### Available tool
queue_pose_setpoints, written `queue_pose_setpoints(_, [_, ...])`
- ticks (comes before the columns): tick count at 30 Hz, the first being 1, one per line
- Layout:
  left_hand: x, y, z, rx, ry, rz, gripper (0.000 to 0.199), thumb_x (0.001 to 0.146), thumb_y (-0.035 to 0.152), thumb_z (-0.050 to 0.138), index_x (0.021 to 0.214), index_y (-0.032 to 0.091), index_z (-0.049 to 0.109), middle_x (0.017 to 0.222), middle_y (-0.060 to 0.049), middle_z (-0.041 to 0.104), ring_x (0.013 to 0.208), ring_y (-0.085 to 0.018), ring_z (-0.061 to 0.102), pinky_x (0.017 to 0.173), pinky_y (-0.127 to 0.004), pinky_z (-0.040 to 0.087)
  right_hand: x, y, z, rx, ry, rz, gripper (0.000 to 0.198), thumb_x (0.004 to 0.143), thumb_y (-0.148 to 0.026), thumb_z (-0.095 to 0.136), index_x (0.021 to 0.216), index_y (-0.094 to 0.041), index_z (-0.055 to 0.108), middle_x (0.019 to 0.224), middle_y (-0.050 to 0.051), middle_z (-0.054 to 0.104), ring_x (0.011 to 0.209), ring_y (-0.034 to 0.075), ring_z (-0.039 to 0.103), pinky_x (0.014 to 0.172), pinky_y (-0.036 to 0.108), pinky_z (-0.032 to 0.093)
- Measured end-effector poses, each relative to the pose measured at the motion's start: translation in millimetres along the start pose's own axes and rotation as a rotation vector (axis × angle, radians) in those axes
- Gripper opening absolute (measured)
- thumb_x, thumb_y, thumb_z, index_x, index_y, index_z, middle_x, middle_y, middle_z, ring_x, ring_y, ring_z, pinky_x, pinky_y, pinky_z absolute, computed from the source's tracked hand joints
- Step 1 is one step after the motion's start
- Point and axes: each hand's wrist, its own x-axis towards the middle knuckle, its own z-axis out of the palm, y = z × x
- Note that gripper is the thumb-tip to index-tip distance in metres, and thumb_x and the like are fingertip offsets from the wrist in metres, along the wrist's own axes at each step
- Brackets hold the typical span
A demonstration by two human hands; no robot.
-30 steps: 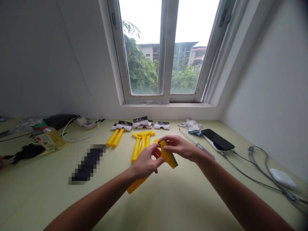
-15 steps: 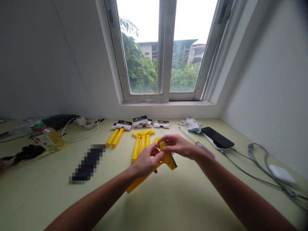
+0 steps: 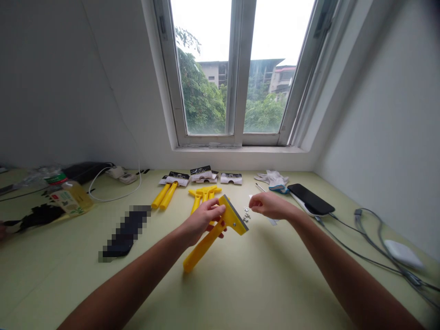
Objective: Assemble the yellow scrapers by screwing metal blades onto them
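Observation:
My left hand (image 3: 203, 219) is closed around a yellow scraper (image 3: 205, 247) near its head; the handle slants down toward me. A grey blade edge and a screw show on the scraper's head. Just right of it, a small pile of silvery screws (image 3: 246, 215) lies on the table. Over the table beside these screws is my right hand (image 3: 270, 205), its fingers curled together; whatever they may hold is hidden. The screwdriver (image 3: 260, 187) shows only its shaft tip behind that hand, and a pale flat piece (image 3: 272, 222) peeks out below it.
More yellow scrapers (image 3: 205, 191) lie behind my left hand. Yellow handles (image 3: 168, 196) and black-and-white cards (image 3: 231, 178) sit near the window wall. White gloves (image 3: 273, 178), a phone (image 3: 311, 198) and cables (image 3: 378, 247) are at the right. A bottle (image 3: 70, 197) stands left.
My right hand has let go of the scraper head and moved right, down beside the screws. The left hand still holds the scraper, its head now in plain sight. The screws have come into view.

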Motion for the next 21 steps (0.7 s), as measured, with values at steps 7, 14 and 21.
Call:
queue_pose_setpoints(7, [-8,10,6,-0.149,0.018,0.020,0.027,0.083,0.039,0.057,0.101,0.020,0.052,0.082,-0.004,0.057,0.061,-0.013,0.059,0.049,-0.023,0.047,10,10,29,-0.140,-0.039,0.116,0.017,0.071,-0.030,0.064,0.081,-0.018,0.072,0.080,0.008,0.071,0.066,0.017,0.062,0.054,0.024,0.040])
queue_pose_setpoints(14, [-8,11,11,-0.219,-0.027,0.071,0.024,0.084,0.033,0.058,0.101,0.017,0.058,0.086,-0.005,0.058,0.066,-0.012,0.057,0.058,-0.024,0.047,12,5,36,-0.244,-0.029,0.146,0.016,0.072,-0.021,0.058,0.078,-0.018,0.072,0.081,0.009,0.070,0.068,0.019,0.062,0.054,0.025,0.037])
queue_pose_setpoints(21, [-11,17,12,-0.314,-0.014,0.068,0.031,0.083,0.033,0.059,0.111,0.019,0.060,0.078,-0.003,0.054,0.063,-0.011,0.054,0.056,-0.023,0.045,11,8,32,-0.223,-0.112,0.147,0.012,0.067,-0.021,0.063,0.073,-0.016,0.072,0.070,0.010,0.069,0.062,0.018,0.062,0.051,0.024,0.037])
